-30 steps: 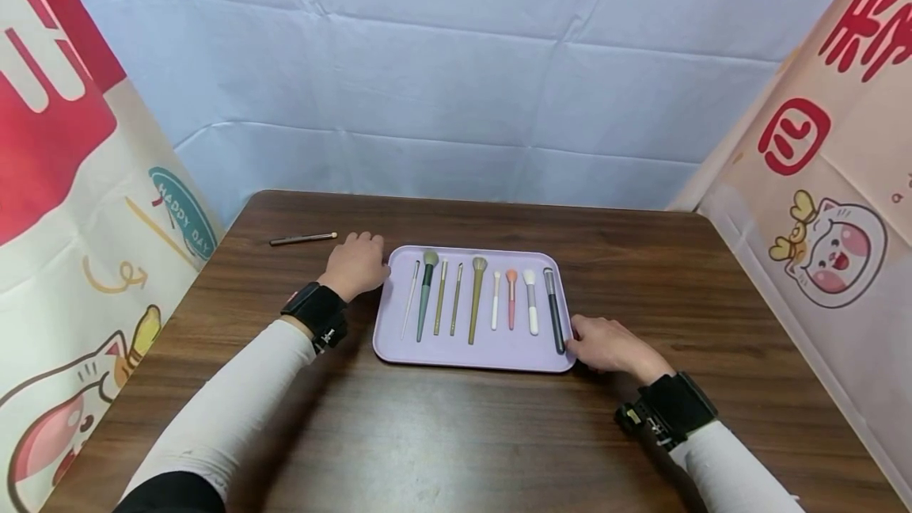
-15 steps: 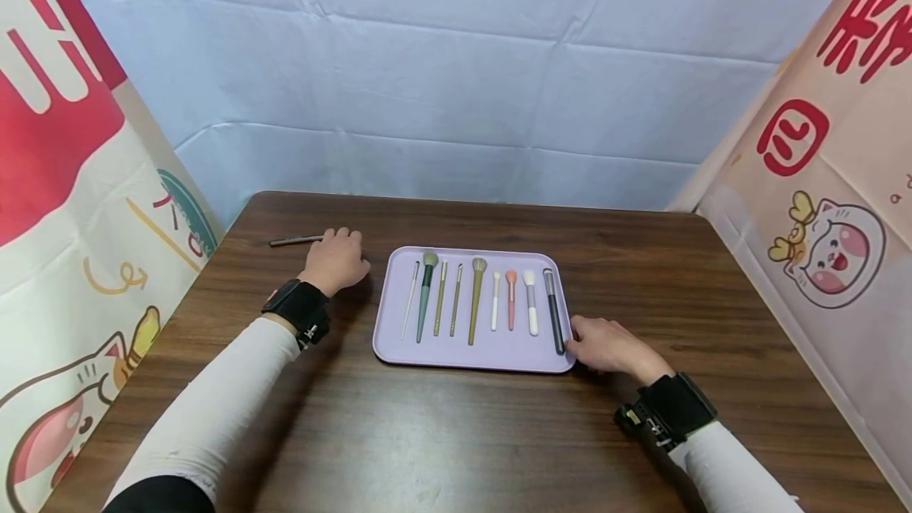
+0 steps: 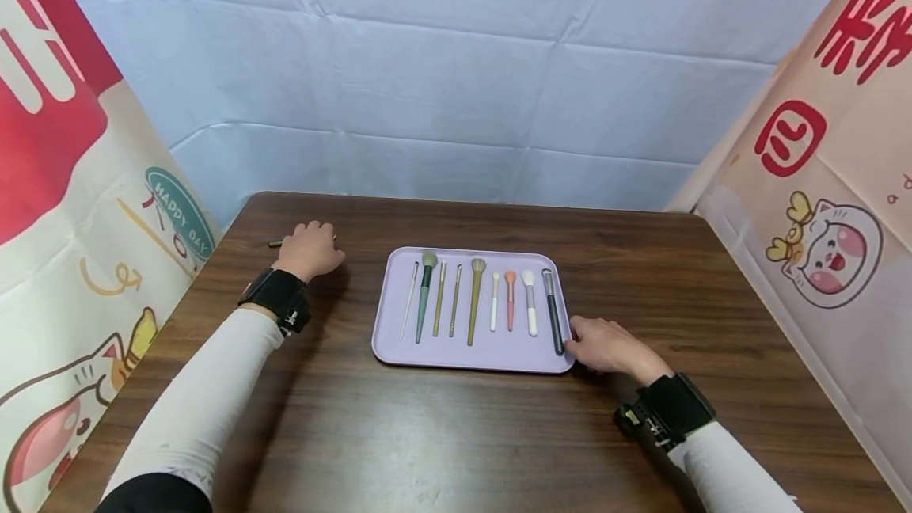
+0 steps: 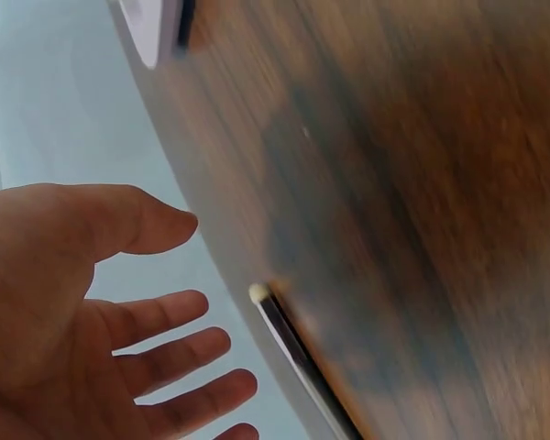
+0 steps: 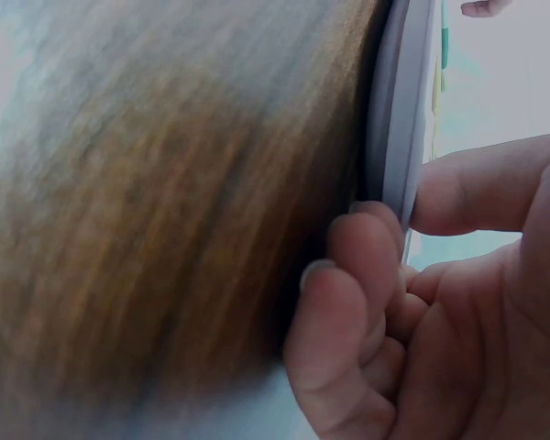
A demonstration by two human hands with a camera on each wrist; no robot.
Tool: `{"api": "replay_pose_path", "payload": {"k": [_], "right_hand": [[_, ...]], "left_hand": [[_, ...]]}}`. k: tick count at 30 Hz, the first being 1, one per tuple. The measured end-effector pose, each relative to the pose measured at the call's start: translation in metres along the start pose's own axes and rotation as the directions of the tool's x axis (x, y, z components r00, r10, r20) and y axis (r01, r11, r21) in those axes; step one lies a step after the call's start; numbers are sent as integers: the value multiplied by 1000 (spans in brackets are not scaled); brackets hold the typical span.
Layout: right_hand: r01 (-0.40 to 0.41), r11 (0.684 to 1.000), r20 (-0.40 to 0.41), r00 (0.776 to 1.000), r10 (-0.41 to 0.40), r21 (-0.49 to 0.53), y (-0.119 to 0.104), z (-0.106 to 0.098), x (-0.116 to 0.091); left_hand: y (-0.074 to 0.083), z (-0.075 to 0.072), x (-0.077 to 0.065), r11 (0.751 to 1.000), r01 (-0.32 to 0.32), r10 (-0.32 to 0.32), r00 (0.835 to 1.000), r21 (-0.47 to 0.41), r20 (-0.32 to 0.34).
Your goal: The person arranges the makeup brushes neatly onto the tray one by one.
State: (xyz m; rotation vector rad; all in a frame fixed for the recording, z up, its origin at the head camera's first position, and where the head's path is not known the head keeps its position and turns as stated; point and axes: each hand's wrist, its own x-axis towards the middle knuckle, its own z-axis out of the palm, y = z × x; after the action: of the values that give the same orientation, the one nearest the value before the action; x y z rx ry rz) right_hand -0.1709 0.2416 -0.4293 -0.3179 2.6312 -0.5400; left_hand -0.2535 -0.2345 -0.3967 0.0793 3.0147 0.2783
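Observation:
A lilac tray (image 3: 456,356) lies on the table with several makeup brushes side by side on it, among them a green-handled brush (image 3: 424,299), a pink brush (image 3: 510,303) and a dark brush (image 3: 553,315). At its near right corner my right hand (image 3: 613,348) pinches the rim; in the right wrist view the thumb (image 5: 477,188) is on one side and curled fingers (image 5: 335,316) are on the other. Left of the tray, my left hand (image 3: 311,252) hovers over a loose dark makeup brush (image 4: 298,353), fingers apart and holding nothing. In the head view the hand covers most of that brush.
The brown wooden table (image 3: 442,434) extends around the tray. A pale blue cloth (image 3: 442,85) hangs behind its far edge. Printed cloths hang at the left (image 3: 64,299) and right (image 3: 819,260) sides.
My left hand has left the tray's left edge and moved left, to above the loose brush. My right hand and the tray stay in place.

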Motion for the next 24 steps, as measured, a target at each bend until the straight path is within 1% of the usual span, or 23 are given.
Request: {"api": "replay_pose_path", "payload": {"k": [3,7,13,20,24], "right_hand": [[-7,1000,2,1000,6,8,0,1,0],[4,1000,0,1000,-4,20,1,2,0],[4,1000,2,1000,-4,8,1,1,0],[8,1000,-5,1000,-8,8,0,-1,-1],[12,1000,-6,1000,-12,8,0,-1,-1]], "left_hand": [[-7,0,3,1000,12,-12,1000,-3,8],[-19,4,8,1000,24,-24,1000,-15,19],[-35,8,14,999,39,-39,999,-26,19],[-45,8,22,1000,29,-29,1000,6,-13],[-50,7,26,1000,20,-20,1000,23,-4]]}}
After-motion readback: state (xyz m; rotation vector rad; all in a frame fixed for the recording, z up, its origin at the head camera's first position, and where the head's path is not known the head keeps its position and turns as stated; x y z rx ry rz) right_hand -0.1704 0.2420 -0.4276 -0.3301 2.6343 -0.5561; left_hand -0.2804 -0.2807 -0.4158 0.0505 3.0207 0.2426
